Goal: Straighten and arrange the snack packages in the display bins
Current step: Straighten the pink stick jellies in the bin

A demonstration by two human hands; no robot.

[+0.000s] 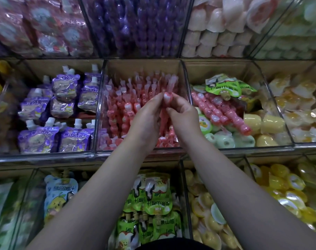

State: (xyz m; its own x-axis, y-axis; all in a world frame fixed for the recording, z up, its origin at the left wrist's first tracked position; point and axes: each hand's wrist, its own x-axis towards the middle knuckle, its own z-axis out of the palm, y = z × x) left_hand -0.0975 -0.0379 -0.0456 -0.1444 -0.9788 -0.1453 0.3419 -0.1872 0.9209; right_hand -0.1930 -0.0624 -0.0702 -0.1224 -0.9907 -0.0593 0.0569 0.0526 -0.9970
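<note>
A pink jelly stick (169, 87), judged light, limp and slippery, was pinched mid-length between left hand (146, 117) and right hand (183, 115).

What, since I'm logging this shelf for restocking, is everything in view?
pink jelly sticks: many, pink, middle centre bin
held jelly stick: one, pink, above that bin
stray jelly sticks: several, pink, atop next bin rightward
lone green pouch: one, green, same right bin
jelly cups: many, green and yellow, same right bin
purple pouches: many, purple, middle left bin
green pouches: several, green, bottom row, centre
blue pouch: one, blue, bottom row, left
yellow cups: many, yellow, bottom row, right
purple sticks: many, purple, top centre bin
left hand: one, pinching held stick
right hand: one, pinching held stick
</note>
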